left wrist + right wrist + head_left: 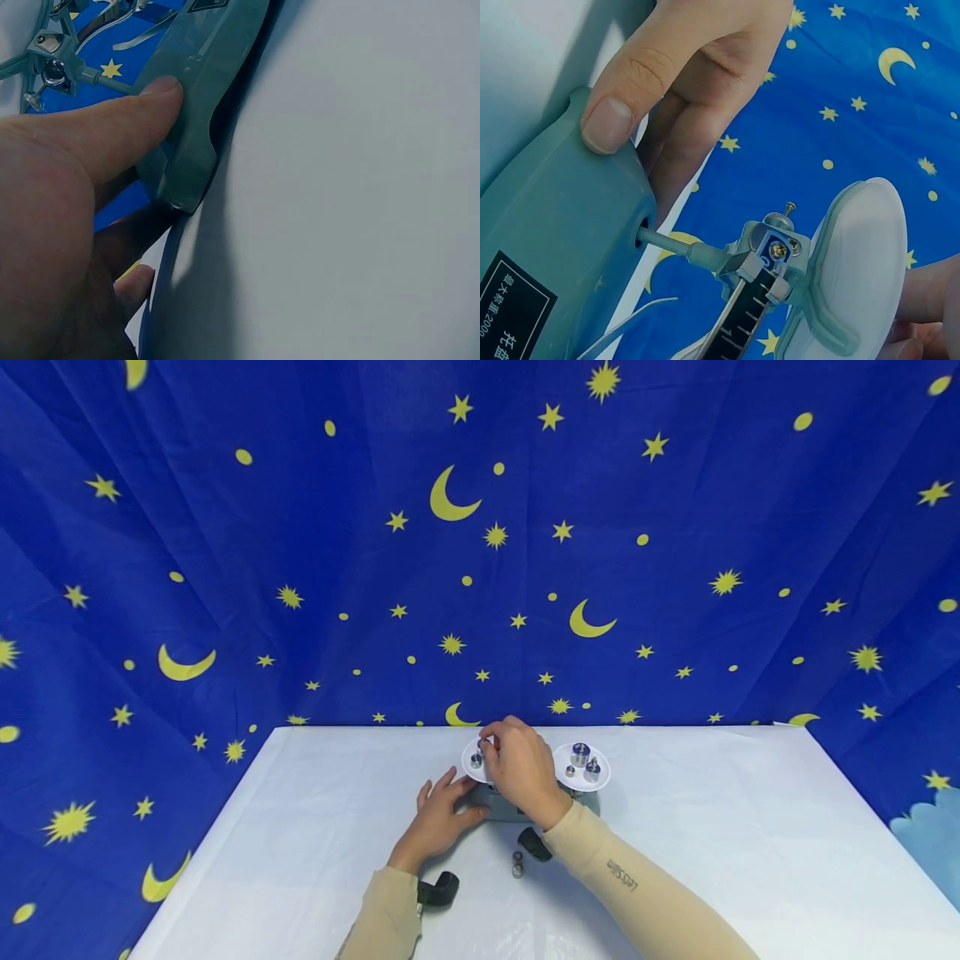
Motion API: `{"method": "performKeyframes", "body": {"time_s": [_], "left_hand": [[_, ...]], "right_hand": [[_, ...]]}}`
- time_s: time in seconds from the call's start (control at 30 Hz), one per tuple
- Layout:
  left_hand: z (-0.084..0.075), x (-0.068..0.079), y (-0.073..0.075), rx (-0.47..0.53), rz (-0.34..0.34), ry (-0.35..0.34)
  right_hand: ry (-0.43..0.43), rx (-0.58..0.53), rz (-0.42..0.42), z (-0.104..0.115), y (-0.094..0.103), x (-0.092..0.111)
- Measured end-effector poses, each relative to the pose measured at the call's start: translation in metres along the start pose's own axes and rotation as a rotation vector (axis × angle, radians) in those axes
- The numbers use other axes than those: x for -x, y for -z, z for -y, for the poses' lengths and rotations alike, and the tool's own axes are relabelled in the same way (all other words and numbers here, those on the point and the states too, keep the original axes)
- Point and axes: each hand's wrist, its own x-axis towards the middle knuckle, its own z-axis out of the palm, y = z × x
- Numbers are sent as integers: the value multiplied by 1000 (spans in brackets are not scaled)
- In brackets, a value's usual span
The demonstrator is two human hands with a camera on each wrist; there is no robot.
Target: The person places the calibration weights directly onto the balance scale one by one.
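Note:
A green two-pan balance scale (pixel 504 807) stands at the table's back. My left hand (pixel 437 822) holds the left end of its base, thumb on the front and fingers behind, as the left wrist view shows. Over the left white pan (pixel 469 770), my right hand (pixel 521 768) pinches a small metal weight (pixel 483 745) at its fingertips. Another small weight (pixel 476 762) sits on that pan. In the right wrist view the pan (pixel 877 247) hides most of the right hand (pixel 928 307).
On the right pan (pixel 582 783) are a large metal weight (pixel 581 754) and two smaller ones. Metal weights (pixel 517 864) lie on the white table (pixel 300 860) in front of the base. Black wrist devices (pixel 442 891) show beside the forearms. A blue starry cloth (pixel 510 577) hangs behind.

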Motion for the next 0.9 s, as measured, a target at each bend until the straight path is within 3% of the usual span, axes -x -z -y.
{"method": "performKeyframes", "body": {"time_s": [0.37, 0.9], "left_hand": [[3, 0, -1, 2, 1, -4], [2, 0, -1, 18, -10, -17]], "right_hand": [[-4, -11, 0, 0, 2, 2], [-32, -116, -23, -1, 15, 11]]}}
